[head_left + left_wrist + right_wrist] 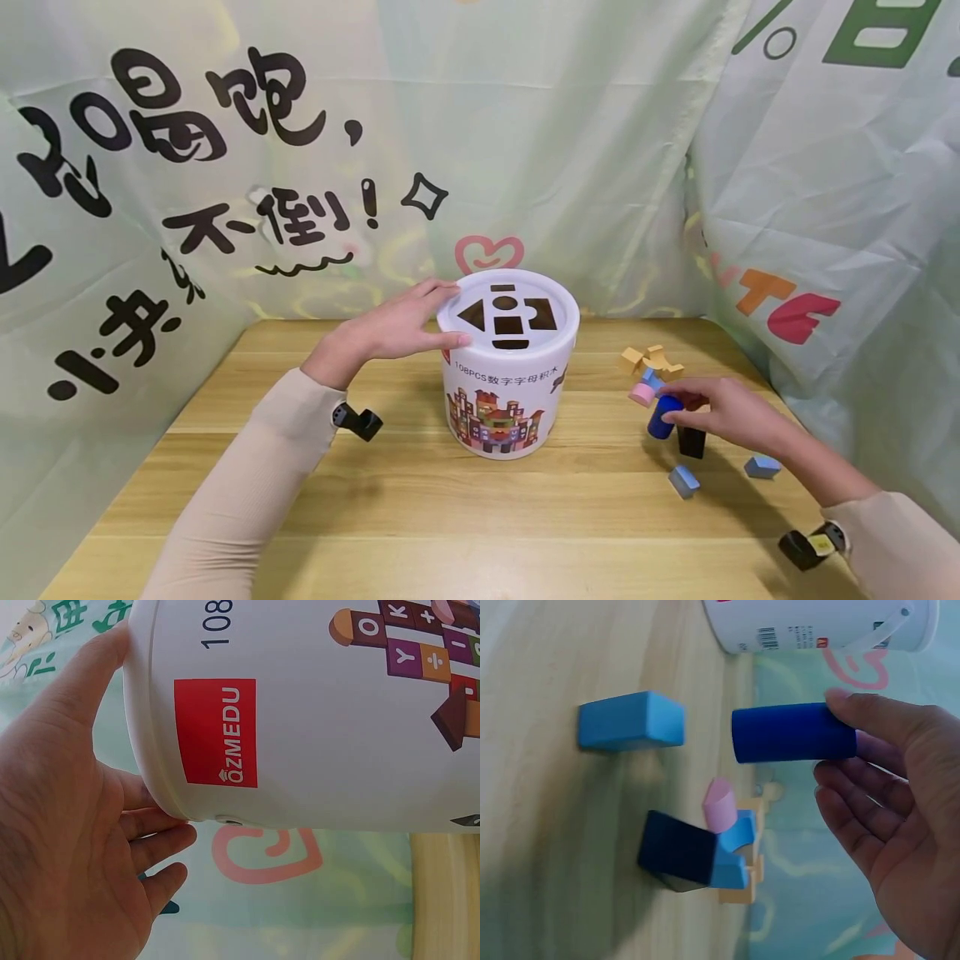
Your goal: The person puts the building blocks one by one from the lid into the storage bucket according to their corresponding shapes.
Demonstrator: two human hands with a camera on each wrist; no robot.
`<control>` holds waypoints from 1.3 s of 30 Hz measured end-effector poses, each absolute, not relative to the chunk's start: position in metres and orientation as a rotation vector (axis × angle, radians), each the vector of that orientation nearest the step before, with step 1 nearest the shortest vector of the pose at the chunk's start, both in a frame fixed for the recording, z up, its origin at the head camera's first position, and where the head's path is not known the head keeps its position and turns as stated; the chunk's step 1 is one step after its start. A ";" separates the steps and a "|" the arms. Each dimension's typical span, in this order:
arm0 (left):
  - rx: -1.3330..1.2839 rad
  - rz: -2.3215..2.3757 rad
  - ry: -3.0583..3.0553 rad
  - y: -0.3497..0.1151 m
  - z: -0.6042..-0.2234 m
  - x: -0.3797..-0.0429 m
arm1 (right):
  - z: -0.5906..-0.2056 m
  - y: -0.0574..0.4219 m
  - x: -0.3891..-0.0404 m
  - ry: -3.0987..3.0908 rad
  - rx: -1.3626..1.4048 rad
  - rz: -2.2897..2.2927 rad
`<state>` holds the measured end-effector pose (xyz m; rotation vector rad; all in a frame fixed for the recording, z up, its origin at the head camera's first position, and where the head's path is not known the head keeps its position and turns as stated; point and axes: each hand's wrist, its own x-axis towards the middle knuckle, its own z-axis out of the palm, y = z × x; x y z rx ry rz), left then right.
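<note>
A white lidded bucket (501, 367) stands upright, its lid (537, 340) cut with a triangle, circle, square and other shaped holes. My left hand (397, 323) rests against the left of its rim, thumb and fingers spread; the left wrist view shows the fingertips right at the rim (150, 765). My right hand (723, 410) pinches a dark blue cylinder block (793, 733) by one end between thumb and fingers, above the table to the right of the bucket. Just beside it stands a dark block (692, 442). A pink block (642, 394) lies behind the held cylinder.
Several yellow blocks (632, 359) lie in a group at the back right, with a blue block (739, 832) near them. Two light blue blocks lie nearer: one block (683, 482) in front of the right hand, another block (762, 467) further right. Printed cloth (585, 150) surrounds the wooden table (420, 525).
</note>
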<state>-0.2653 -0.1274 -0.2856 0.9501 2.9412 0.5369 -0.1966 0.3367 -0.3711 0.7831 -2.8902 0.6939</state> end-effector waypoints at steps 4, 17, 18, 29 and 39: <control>0.948 0.532 2.941 -0.127 -0.286 -0.265 | -0.363 0.333 -0.197 -2.845 0.788 0.704; 0.959 0.533 2.939 -0.128 -0.287 -0.266 | -0.320 0.310 -0.199 -2.710 0.830 0.710; 0.962 0.534 2.938 -0.128 -0.287 -0.266 | -0.317 0.308 -0.200 -2.703 0.831 0.714; 0.972 0.549 2.932 -0.130 -0.286 -0.265 | -0.277 0.283 -0.207 -2.623 0.829 0.775; 0.988 0.510 2.946 -0.129 -0.287 -0.263 | -0.246 0.253 -0.214 -2.639 0.728 0.854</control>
